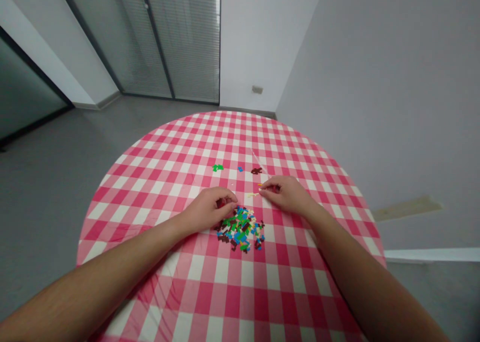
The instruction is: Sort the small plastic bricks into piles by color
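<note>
Surroundings: we see a round table (210,292) under a red-and-white checked cloth, with a grey floor, glass doors with blinds and pale walls behind it.
Sorted bits: beyond the hands lie a small green cluster (217,168), a single blue piece (240,169) and a dark brown cluster (256,170), well apart from one another; a few pale yellow pieces (252,194) lie between the hands.
Main pile: the mixed pile of small bricks (240,228) sits near the table's middle, just in front of both hands; it spreads out with no clear long axis.
In the way: nothing lies over the pile; we note the left knuckles touch its upper left edge.
Left hand (207,210): palm down, fingers curled in, closed round something red that we cannot make out.
Right hand (287,193): resting on the cloth, thumb and forefinger pinched narrowly on a tiny piece we cannot identify.
Forearms: both are bare and converge from the near corners.
</note>
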